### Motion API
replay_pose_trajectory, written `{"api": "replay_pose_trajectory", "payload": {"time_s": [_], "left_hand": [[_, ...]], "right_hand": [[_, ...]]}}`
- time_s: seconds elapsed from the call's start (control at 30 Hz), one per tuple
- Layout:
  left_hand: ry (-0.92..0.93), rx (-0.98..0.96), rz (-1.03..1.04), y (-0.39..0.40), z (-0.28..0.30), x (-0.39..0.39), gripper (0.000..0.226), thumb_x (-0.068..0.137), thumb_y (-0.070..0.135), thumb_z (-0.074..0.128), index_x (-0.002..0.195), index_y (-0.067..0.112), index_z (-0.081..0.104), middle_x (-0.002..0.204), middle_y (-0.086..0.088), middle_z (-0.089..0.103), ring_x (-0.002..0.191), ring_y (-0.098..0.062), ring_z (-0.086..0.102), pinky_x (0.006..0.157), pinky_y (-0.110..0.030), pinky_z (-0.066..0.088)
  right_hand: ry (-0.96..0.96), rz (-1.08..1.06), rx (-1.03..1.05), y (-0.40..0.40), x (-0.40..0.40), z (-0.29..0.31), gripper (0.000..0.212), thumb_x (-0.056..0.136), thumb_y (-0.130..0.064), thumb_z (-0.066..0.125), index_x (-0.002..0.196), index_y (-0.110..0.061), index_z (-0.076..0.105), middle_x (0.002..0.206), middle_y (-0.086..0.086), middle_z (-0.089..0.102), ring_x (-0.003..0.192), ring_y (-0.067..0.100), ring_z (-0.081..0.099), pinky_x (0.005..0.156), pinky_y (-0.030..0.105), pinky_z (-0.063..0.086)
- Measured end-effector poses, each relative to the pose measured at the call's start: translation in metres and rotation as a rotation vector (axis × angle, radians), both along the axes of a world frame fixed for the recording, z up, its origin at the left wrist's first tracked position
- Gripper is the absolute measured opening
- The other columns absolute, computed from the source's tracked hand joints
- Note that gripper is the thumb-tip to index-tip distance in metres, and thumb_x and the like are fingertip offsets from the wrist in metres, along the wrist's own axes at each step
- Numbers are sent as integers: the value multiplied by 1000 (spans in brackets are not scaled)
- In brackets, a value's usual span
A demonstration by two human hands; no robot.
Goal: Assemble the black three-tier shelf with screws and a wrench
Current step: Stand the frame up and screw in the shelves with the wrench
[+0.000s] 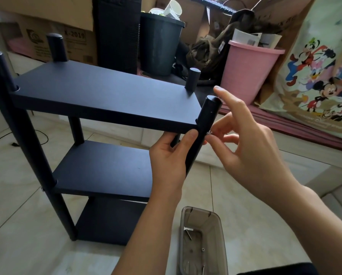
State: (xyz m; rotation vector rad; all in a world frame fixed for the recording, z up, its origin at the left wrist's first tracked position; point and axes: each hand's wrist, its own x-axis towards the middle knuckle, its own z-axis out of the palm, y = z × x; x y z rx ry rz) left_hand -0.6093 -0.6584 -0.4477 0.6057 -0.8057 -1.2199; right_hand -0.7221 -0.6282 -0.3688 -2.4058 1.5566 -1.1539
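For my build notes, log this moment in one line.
left hand: grips post | right hand: pinches screw at post | shelf: upright

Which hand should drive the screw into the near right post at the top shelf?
The right hand, probably. It already pinches a small silver screw against the near right post at top shelf level. The left hand grips that post lower down, steadying it.

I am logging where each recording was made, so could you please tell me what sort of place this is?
Probably a room in a home, perhaps one used for storage. The shelf stands on a tiled floor, with cardboard boxes stacked behind it, a pink bin stuffed with papers, and a cartoon-print bag.
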Motion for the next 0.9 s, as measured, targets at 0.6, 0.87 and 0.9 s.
{"api": "replay_pose_trajectory", "payload": {"time_s": [0.6,0.87,0.9], "left_hand": [[-35,14,32,0,1,0,33,80,37,71,106,17,75,97,-1,78,93,-14,74,81,-21,57],[-52,19,37,1,1,0,21,81,37,71,98,26,76,91,2,77,89,-10,74,73,-13,53],[-53,20,42,2,1,0,24,79,41,71,98,27,76,91,2,77,89,-11,73,73,-14,53]], "right_hand": [[-108,44,122,1,3,-11,69,99,-12,52,152,-39,16,71,2,63,64,21,62,60,36,52],[-97,60,82,-3,1,-11,62,101,-12,50,151,-37,21,75,-4,62,69,17,64,63,35,53],[-105,57,83,-3,0,-12,60,102,-15,48,151,-38,22,74,-4,63,70,16,65,64,34,54]]}}
